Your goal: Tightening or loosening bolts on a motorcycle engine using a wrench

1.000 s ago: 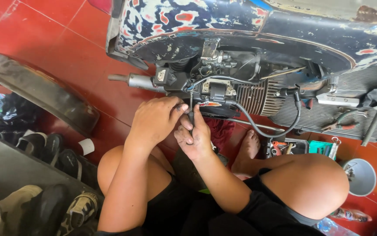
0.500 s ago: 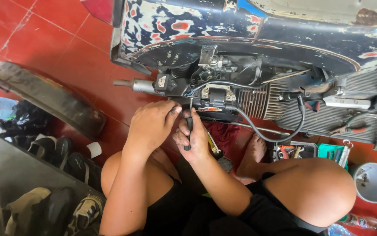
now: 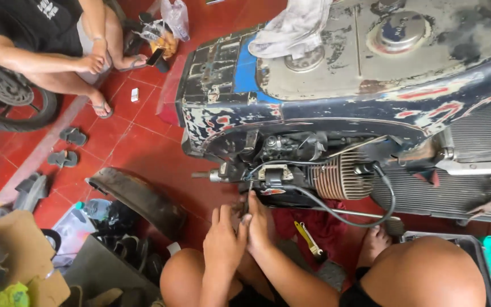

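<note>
We see a scooter body (image 3: 370, 85) lying across the upper right, its worn metal shell flaking in blue, red and grey, with a pale crumpled cloth (image 3: 296, 25) draped on top. Under its curved lower edge sits the exposed engine (image 3: 308, 170), dark and greasy, with a ribbed cylinder (image 3: 339, 179) of fine metal fins and a black cable (image 3: 370, 210) looping down from it. The glossy red tiled floor (image 3: 137, 142) lies open to the left, bounded by a curved dark fender (image 3: 137, 199), scattered sandals and a brown cardboard box (image 3: 18, 256). Another person (image 3: 46, 40) sits at the upper left beside a tyre (image 3: 6, 102).

Just below the engine, our left hand (image 3: 224, 239) and right hand (image 3: 258, 224) press together, each grip clenched around a thin dark tool (image 3: 246, 202) that rises between the fingers to touch the engine's underside. Little room remains there, between our bare knees and the engine. A yellow-handled tool (image 3: 308, 237) lies on a red rag (image 3: 313, 224) just right of the hands.
</note>
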